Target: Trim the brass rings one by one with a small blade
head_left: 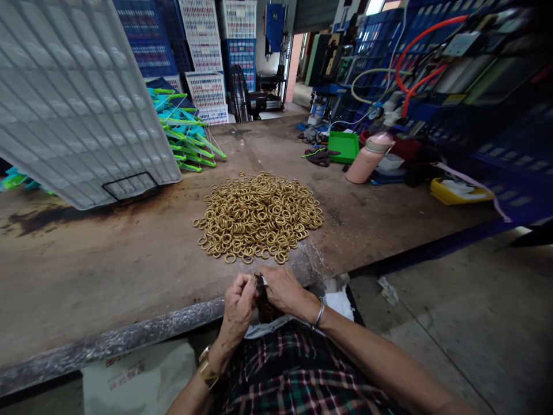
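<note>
A large heap of gold-coloured metal rings (259,216) lies on the worn brown table (108,271). Both my hands meet at the table's near edge, just below the heap. My left hand (237,305) is closed in a pinch on a small ring. My right hand (283,288) is closed around a dark stack of rings (263,305) that hangs down between the hands towards my lap. A gold watch is on my left wrist and a thin bangle on my right.
A white plastic grid crate (78,98) leans at the left. Teal and green hangers (185,132) are stacked behind it. A pink bottle (367,158), a green tray (343,147) and a yellow tray (458,193) stand at the right. Stacked crates fill the background.
</note>
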Demonstrator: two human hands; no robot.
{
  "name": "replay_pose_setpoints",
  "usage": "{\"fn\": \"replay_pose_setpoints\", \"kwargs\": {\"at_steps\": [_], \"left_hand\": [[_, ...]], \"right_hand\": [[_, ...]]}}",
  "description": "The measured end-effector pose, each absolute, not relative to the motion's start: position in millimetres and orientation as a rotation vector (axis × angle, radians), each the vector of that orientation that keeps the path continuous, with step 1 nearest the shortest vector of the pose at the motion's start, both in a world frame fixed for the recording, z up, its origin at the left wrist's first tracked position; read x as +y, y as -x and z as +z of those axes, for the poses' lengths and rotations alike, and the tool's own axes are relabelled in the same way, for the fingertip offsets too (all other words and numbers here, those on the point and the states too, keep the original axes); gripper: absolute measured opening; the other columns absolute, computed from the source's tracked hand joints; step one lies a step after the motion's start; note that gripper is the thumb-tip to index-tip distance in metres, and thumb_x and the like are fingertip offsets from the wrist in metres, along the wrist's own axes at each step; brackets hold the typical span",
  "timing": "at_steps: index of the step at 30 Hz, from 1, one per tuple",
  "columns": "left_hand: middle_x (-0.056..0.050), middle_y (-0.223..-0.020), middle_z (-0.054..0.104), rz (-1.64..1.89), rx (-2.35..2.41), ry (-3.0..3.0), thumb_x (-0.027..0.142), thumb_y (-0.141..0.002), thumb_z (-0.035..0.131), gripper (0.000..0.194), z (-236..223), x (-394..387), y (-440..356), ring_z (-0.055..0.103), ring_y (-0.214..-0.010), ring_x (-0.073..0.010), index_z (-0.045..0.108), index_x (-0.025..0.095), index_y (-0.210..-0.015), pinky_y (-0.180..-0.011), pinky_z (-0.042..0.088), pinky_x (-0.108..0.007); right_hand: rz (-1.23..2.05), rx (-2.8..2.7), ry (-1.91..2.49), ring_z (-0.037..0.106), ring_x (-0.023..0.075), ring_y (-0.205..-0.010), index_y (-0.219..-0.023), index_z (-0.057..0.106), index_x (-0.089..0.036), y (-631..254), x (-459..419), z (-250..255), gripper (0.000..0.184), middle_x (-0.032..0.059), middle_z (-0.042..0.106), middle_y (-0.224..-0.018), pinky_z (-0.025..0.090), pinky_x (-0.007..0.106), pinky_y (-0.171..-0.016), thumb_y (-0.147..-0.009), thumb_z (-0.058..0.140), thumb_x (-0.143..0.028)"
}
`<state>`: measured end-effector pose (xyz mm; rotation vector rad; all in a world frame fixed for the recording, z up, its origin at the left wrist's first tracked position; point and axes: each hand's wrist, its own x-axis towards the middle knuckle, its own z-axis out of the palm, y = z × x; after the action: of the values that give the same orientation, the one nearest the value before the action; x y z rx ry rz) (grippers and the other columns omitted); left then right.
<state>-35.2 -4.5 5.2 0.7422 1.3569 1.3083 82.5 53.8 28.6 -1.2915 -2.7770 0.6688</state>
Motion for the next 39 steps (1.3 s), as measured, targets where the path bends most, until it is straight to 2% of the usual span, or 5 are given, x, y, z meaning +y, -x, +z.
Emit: {"fn": "replay_pose_setpoints", "kwargs": {"at_steps": [13,19,23,31,39], "left_hand": [[0.004,-0.049,0.047,0.831,0.952,-0.015,0.027,-0.074,0.062,0.019,16.9,-42.6,26.3,0.030,-0.032,-0.0004,0.051,0.013,-0.068,-0.031,0.011,-0.012],[-0.008,-0.057,0.059,0.823,0.879,0.348,0.020,-0.083,0.048,0.015,-11.9,-28.1,20.0,0.053,-0.041,-0.0095,0.054,0.008,-0.075,-0.034,0.034,-0.014],[-0.011,-0.055,0.062,0.882,0.989,0.479,0.016,-0.079,0.050,0.007,-39.3,-22.0,10.8,0.061,-0.049,-0.0178,0.052,0.009,-0.079,-0.045,0.047,-0.023],[-0.007,-0.064,0.062,1.004,1.169,0.365,0.015,-0.078,0.053,0.015,-46.8,-22.5,2.0,0.065,-0.057,-0.0224,0.047,0.014,-0.092,-0.050,0.050,-0.029],[-0.007,-0.077,0.061,1.135,1.251,0.193,0.013,-0.077,0.057,0.015,-33.8,-32.9,-2.1,0.067,-0.065,-0.0210,0.047,0.016,-0.087,-0.058,0.052,-0.031]], "right_hand": [[0.480,-2.427,1.577,0.057,0.0171,-0.079,-0.096,0.050,-0.014,-119.9,65.8,4.6,0.024,0.0082,0.064,-0.088,0.035,0.025,-0.067,-0.075,0.041,-0.006],[0.385,-2.410,1.600,0.057,0.0185,-0.083,-0.106,0.045,-0.021,-116.4,68.2,0.0,0.024,0.0049,0.061,-0.101,0.034,0.027,-0.067,-0.082,0.047,-0.020],[0.326,-2.462,1.675,0.058,0.0194,-0.081,-0.105,0.049,-0.021,-112.0,68.9,-3.7,0.026,0.0059,0.061,-0.100,0.032,0.029,-0.065,-0.081,0.041,-0.012],[0.489,-2.332,1.583,0.058,0.0158,-0.075,-0.098,0.052,-0.018,-118.0,78.3,-5.8,0.028,0.0042,0.065,-0.086,0.031,0.025,-0.063,-0.076,0.041,-0.006],[0.783,-1.842,1.461,0.053,0.0131,-0.063,-0.083,0.057,-0.018,-126.4,87.5,-1.0,0.020,0.0007,0.059,-0.068,0.036,0.021,-0.060,-0.083,0.038,-0.023]]}}
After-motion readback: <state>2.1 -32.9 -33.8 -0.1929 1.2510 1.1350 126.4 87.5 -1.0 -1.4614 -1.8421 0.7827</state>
